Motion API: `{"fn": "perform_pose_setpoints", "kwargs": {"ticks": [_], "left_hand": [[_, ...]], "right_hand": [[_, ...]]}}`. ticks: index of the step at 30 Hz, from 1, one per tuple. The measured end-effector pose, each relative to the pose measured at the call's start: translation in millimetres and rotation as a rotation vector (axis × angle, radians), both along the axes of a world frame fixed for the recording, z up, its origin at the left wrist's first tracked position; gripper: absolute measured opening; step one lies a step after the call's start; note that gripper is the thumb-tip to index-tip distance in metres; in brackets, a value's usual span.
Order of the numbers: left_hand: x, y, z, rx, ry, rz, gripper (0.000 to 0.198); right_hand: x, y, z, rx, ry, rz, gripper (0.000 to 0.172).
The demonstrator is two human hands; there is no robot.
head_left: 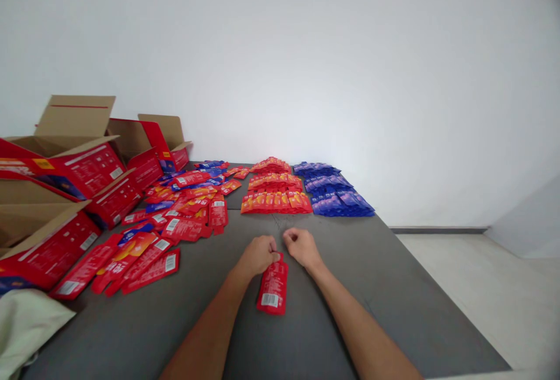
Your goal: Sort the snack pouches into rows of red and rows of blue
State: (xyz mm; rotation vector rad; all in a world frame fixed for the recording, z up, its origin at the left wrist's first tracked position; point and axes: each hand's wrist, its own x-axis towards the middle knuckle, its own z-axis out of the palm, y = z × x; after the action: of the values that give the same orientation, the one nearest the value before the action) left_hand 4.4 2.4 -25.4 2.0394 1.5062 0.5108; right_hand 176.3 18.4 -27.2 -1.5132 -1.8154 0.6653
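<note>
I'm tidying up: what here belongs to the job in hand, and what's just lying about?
Likely the job:
flat red packet at left hand
orange-red packet rows
blue packet rows
jumbled red and blue packets
open red cardboard boxes, perhaps

Likely lying about:
crumpled pale cloth

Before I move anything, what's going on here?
A person's left hand grips the top of a red packet; the right hand is curled close by, nothing visible in it. Beyond, on the table, red rows of packets stand beside blue rows. To the left, a loose heap of mixed packets lies near open boxes.
</note>
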Motion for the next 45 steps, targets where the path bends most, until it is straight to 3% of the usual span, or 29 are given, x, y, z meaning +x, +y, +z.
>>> {"fn": "perform_pose_setpoints", "kwargs": {"ticks": [3,6,11,19,25,29,32,35,39,42,45], "left_hand": [[6,3,-3.7,0.043,0.064,0.145,0.008],[11,4,-3.3,0.087,0.121,0.218,0.010],[18,2,0.9,0.119,0.170,0.267,0.011],[16,5,-4.1,0.101,0.094,0.298,0.009],[8,15,-12.0,0.121,-0.234,0.345,0.004],[8,21,-13.8,0.192,-0.548,0.442,0.013],[11,21,-13.0,0.098,-0.761,0.479,0.027],[16,17,-11.3,-0.008,-0.785,0.380,0.037],[22,10,-9.2,-0.116,-0.740,0.188,0.046],[22,9,-8.5,-0.094,-0.779,0.238,0.046],[18,11,-7.8,-0.003,-0.801,0.357,0.045]], "right_hand": [[-4,-8,0.2,0.039,-0.085,0.178,0.020],[-6,-13,1.1,0.091,-0.165,0.236,0.020],[-5,-15,3.4,0.114,-0.208,0.262,0.016],[-6,-15,-0.8,0.104,-0.209,0.173,0.020],[-6,-10,-6.4,0.062,-0.080,0.087,0.044],[-5,-5,-9.7,-0.073,0.130,0.110,0.030],[-6,-3,-9.6,-0.117,0.378,0.111,0.027],[-8,-2,-5.7,-0.057,0.573,0.047,0.034],[-10,-3,2.1,-0.014,0.667,-0.064,0.045],[-11,-6,5.9,-0.087,0.665,-0.068,0.047],[-14,-11,6.1,-0.254,0.653,0.055,0.048]]}}
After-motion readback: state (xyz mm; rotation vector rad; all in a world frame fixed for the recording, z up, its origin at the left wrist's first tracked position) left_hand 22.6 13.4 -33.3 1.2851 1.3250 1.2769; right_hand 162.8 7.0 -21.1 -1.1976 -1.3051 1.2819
